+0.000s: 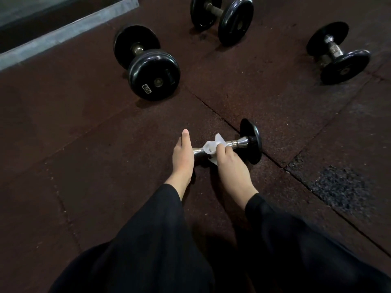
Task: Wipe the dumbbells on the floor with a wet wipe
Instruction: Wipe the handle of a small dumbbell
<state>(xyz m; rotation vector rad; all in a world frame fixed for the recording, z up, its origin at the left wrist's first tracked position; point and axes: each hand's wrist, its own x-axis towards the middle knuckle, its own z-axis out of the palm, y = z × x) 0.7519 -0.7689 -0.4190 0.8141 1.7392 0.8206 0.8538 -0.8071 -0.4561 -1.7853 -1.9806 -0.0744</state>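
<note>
A small dumbbell [249,141] with black end plates and a chrome handle lies on the dark rubber floor in the middle of the view. My left hand [183,154] covers its near end plate and holds it there. My right hand [229,163] presses a crumpled white wet wipe [212,145] around the chrome handle. The near plate is hidden under my left hand. Both arms wear black sleeves.
Three larger black dumbbells lie farther off: one at the left [148,62], one at the top middle [222,17], one at the right [336,52]. A grey raised ledge [63,30] runs across the top left. A rough worn patch [338,187] marks the floor mat at right.
</note>
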